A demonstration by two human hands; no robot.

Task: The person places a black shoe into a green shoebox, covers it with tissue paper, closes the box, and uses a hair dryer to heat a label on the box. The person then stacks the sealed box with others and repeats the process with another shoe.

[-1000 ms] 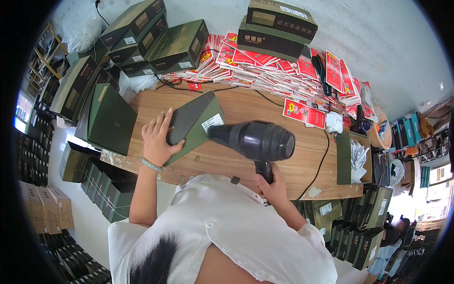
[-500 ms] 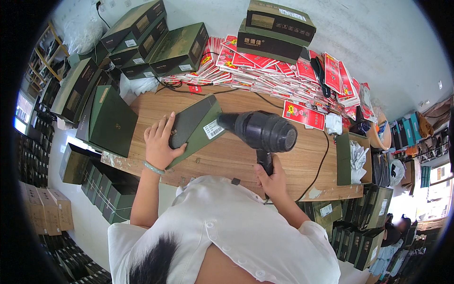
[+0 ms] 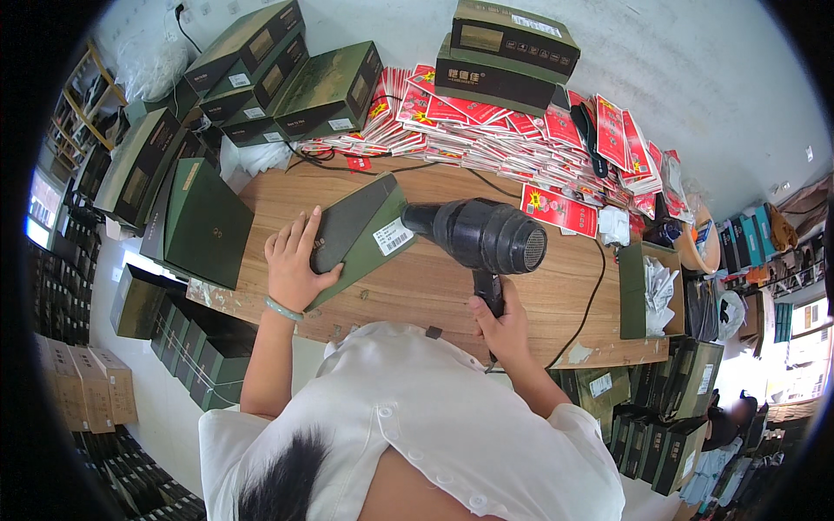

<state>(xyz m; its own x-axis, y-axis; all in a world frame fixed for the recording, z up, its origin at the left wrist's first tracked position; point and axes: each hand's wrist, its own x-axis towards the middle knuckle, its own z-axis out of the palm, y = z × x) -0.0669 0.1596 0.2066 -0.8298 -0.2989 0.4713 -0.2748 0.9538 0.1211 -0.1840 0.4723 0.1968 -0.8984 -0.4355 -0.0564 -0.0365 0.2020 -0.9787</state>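
Note:
A black hair dryer (image 3: 486, 233) is in my right hand (image 3: 504, 323), whose fingers wrap round its handle. Its nozzle points left, close by the white barcode label (image 3: 393, 236) on a green and dark grey shoe box (image 3: 354, 217). That box lies slanted on the wooden table. My left hand (image 3: 295, 260), with a pale bangle at the wrist, rests on the box's left side, fingers stretched and thumb apart. From this angle I cannot tell whether the nozzle touches the box.
Red and white cards (image 3: 504, 143) lie heaped along the wall, with stacked shoe boxes (image 3: 508, 61) behind. More green boxes (image 3: 204, 221) stand at the left. An open box of crumpled paper (image 3: 656, 291) sits at the right edge. The dryer's black cord (image 3: 591, 304) crosses the table (image 3: 434, 321).
The hair dryer has shifted very slightly, its nozzle a touch nearer the label's upper edge. My left hand and the box have stayed put.

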